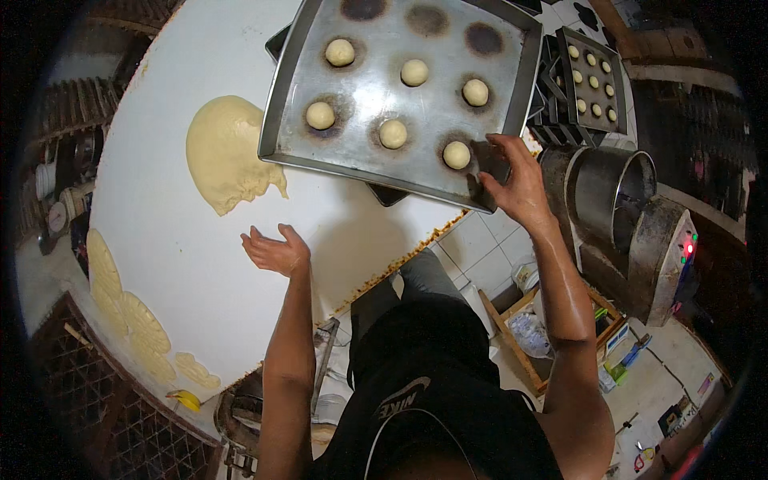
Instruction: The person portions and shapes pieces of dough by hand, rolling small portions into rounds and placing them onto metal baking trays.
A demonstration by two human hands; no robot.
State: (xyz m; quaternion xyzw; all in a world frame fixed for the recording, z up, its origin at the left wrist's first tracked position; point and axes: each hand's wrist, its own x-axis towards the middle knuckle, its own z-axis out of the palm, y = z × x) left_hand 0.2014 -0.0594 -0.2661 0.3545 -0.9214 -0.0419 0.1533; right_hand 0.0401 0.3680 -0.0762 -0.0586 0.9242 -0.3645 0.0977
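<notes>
We noted six pale dough balls (pixel 414 73) on a large metal tray (pixel 360 96), set in two rows of three, most of them over or beside dark round stains; a further row of three stains lay bare toward the tray's far side. The tray overhung the near edge of the white table (pixel 200 272), and dark corners of something beneath it showed at two of its sides. We observed the right hand (pixel 516 182) at the tray's near right corner, its thumb and forefinger well apart in a curved, open shape, just beside the nearest ball on the right and clear of it; whether the fingers touched the tray, we could not tell. The left hand (pixel 278 253) was above the table, left of the tray's near edge, its fingers loosely curled and fairly close together, the thumb standing away from them. Between that hand and the table's far side we recorded a large smooth lump of dough (pixel 224 152), ragged at its near end, its right side partly hidden by the tray. Flat dough pieces (pixel 144 324) lay along the table's left rim. To the right we saw a smaller-looking tray (pixel 595 96) bearing nine balls, and near it a metal drum (pixel 596 192).
</notes>
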